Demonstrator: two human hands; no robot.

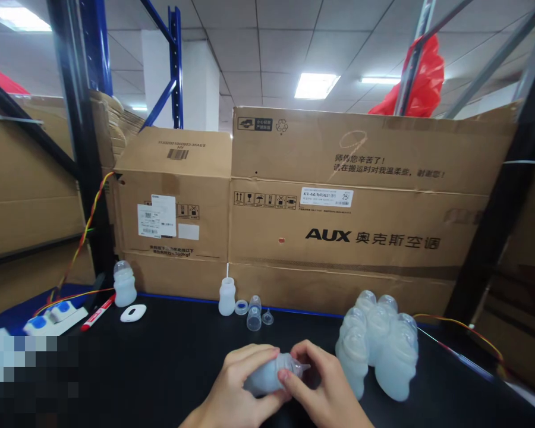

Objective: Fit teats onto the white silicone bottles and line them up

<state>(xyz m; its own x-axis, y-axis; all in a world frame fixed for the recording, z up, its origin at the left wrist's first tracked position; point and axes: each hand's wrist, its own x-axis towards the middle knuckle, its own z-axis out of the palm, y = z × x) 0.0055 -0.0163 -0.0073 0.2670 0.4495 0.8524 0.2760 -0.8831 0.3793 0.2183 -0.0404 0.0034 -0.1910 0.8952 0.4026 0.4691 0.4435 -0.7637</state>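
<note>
Low in the head view, both hands meet over the black table [169, 362], closed around one milky silicone bottle [267, 375] lying on its side between them. The left hand [236, 386] wraps the bottle's body, fingers curled over the top and thumb underneath. The right hand [323, 389] is curled at the bottle's neck end, its thumb and forefinger pinched on the clear nipple [298, 368] that points right. Just to the right of the hands stands a tight cluster of capped bottles [378, 348], touching one another. Farther back, near the table's rear edge, an open bottle [226, 296] stands upright, with a ring [241, 307], a clear cap [254, 314] and a small loose nipple [268, 318] just beside it. At rear left are another capped bottle [124, 284], a white oval object [133, 312], a red marker [97, 313] and a white-and-blue power strip [53, 316]. Flattened cardboard boxes [348, 202] stand along the back of the table, between dark rack posts [78, 119].
</note>
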